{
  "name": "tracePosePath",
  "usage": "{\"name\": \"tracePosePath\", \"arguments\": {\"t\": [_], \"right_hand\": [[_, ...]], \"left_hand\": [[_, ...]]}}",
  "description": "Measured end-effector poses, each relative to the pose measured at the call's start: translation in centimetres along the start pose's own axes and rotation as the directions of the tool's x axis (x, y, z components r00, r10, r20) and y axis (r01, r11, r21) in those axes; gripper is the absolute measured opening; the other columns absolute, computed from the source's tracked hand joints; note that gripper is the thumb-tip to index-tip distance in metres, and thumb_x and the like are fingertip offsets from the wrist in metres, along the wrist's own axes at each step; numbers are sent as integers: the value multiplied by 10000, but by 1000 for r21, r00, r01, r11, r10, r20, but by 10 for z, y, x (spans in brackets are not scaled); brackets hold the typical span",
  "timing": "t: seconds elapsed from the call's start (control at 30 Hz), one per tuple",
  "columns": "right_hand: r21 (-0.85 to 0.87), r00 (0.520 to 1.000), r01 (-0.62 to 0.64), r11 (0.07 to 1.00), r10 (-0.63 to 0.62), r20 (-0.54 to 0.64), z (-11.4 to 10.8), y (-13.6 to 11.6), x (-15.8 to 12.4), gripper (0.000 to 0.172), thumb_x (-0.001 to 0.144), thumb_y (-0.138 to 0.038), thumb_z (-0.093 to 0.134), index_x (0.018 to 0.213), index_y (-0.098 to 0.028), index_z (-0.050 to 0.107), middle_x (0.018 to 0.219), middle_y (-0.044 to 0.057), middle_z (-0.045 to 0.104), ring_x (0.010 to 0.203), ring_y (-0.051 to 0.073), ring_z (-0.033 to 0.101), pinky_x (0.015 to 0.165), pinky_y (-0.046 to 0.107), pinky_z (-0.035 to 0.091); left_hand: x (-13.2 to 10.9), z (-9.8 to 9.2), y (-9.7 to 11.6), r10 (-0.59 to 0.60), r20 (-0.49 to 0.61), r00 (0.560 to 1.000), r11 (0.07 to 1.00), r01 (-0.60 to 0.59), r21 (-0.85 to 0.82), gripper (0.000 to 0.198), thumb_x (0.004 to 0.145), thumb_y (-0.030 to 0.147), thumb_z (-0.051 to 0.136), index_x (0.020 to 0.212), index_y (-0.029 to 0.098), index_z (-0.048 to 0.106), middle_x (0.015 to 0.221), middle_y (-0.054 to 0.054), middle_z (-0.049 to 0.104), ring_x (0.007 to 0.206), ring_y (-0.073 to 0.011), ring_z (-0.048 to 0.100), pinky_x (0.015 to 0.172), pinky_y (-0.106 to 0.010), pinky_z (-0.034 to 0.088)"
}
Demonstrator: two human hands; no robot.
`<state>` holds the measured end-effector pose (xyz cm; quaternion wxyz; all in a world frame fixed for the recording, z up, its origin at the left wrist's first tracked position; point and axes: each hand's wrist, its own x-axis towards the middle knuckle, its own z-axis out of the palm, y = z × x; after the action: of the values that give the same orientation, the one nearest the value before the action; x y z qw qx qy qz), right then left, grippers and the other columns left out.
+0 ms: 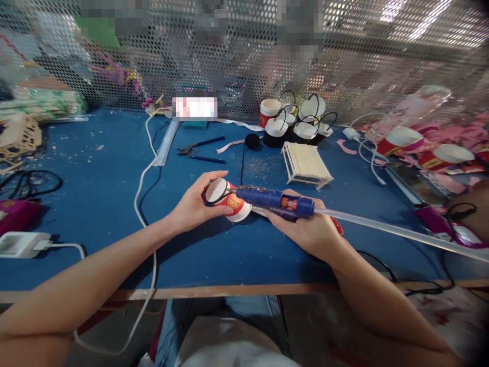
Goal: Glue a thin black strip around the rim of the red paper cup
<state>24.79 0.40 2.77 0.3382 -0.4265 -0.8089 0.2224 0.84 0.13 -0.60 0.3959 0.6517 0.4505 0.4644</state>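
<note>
My left hand (pixel 196 204) is closed round a red and white paper cup (pixel 231 200), holding it on its side above the blue table (pixel 95 204). My right hand (pixel 309 232) grips a blue glue gun (pixel 277 200), and the gun's tip touches the cup near its white bottom. A thin black wire loop lies against the cup at the tip. A long clear glue stick (pixel 397 232) sticks out of the back of the gun to the right.
Several finished cups with black wire handles (pixel 301 122) stand at the back, beside a small wooden stick bench (pixel 305 164). Blue pliers (pixel 200 149) lie mid-table. White cables (pixel 143 178), a power adapter (pixel 23 243), more cups (pixel 420 145) and pink scraps at the right.
</note>
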Motion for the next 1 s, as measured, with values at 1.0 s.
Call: {"name": "tracePosePath", "arguments": {"t": [1.0], "right_hand": [[1,996,-38,999,38,81,-11,-11,2,102,787,-311,603,728,-231,626,562,-4,581,552,167,578,485,275,465]], "left_hand": [[-1,-6,-3,38,181,983,970,7,-243,787,641,164,789,1317,300,409,1138,-48,546,948,-161,609,821,-286,524]]}}
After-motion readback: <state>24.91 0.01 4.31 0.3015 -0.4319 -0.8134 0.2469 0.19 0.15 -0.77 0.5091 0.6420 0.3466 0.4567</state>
